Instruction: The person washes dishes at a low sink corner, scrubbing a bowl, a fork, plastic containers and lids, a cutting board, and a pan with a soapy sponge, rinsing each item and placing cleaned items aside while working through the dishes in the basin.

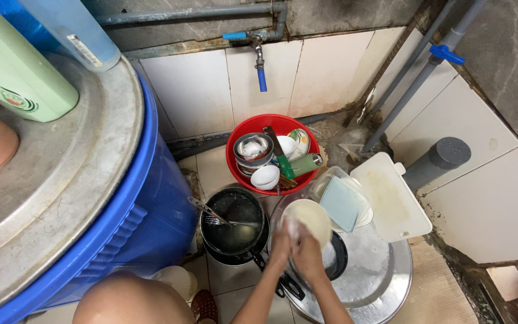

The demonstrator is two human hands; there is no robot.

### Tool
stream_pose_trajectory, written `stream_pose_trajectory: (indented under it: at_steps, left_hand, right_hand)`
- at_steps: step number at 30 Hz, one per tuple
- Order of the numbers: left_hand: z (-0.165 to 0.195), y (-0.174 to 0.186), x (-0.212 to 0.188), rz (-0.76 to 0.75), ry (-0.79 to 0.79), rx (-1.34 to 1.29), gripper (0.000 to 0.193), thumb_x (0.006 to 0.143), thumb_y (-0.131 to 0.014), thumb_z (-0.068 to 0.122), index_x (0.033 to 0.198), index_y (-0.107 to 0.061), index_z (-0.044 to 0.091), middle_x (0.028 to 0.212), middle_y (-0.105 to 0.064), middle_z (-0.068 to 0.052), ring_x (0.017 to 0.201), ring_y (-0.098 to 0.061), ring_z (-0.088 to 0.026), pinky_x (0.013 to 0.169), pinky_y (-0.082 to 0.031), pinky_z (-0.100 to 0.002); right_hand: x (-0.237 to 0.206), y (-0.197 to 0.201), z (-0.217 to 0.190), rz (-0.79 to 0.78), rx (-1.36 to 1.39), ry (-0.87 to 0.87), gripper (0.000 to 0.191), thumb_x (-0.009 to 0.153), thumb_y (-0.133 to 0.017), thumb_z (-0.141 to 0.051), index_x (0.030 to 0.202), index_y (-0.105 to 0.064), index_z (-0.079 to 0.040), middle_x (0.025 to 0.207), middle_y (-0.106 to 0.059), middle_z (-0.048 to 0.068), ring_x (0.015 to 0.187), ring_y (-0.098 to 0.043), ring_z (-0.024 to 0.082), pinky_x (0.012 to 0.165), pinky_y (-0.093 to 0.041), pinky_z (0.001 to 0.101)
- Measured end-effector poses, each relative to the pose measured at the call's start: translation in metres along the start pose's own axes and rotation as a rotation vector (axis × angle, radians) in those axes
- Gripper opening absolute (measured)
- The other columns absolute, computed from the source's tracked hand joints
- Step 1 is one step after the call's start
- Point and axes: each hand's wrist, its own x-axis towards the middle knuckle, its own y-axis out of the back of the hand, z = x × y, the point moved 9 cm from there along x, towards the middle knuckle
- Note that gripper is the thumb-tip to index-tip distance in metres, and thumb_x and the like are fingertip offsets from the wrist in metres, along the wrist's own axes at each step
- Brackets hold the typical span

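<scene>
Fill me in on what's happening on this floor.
A person crouches over a wide metal basin holding soapy water, both hands on a round cream plate: the left hand and right hand grip its lower edge. Beside it sits a black pot with a fork inside. Behind, a red plastic tub holds bowls and cups under a blue-tipped wall tap.

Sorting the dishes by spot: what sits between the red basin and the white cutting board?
Head view: a clear container with a pale blue lid sits between red basin and cutting board.
</scene>
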Motion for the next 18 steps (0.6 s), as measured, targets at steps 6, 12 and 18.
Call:
stream_pose_trajectory:
  at_steps: [6, 12, 18]
  left_hand:
    - [0.028, -0.013, -0.015, -0.013, -0.549, 0.149, 0.058, 0.105, -0.047, 0.014, 0.163, -0.043, 0.017, 0.147, -0.058, -0.021, 0.127, -0.065, -0.03, 0.098, -0.05, -0.033]
    - [0.011, 0.009, -0.007, 0.054, -0.078, 0.046, 0.047, 0.108, -0.042, 0.024, 0.154, -0.044, 0.017, 0.147, -0.055, -0.019, 0.122, -0.061, -0.037, 0.102, -0.046, -0.045]
    - [0.023, -0.001, -0.026, 0.047, -0.31, 0.149, 0.05, 0.103, -0.044, 0.025, 0.152, -0.044, 0.017, 0.143, -0.059, -0.02, 0.129, -0.059, -0.029, 0.111, -0.042, -0.039]
  right_hand:
    - [0.035, 0.042, -0.027, 0.064, -0.643, -0.026, 0.039, 0.075, -0.073, -0.016, 0.112, -0.067, -0.003, 0.131, -0.061, 0.022, 0.121, -0.058, 0.043, 0.105, -0.044, 0.0492]
    - [0.005, -0.008, 0.009, -0.183, -0.439, 0.081, 0.034, 0.085, -0.067, -0.015, 0.114, -0.069, 0.003, 0.129, -0.063, 0.026, 0.119, -0.062, 0.042, 0.104, -0.048, 0.0469]
    - [0.021, 0.021, -0.015, 0.109, -0.508, 0.136, 0.03, 0.083, -0.069, -0.02, 0.102, -0.075, 0.002, 0.128, -0.066, 0.023, 0.108, -0.063, 0.041, 0.096, -0.051, 0.0465]
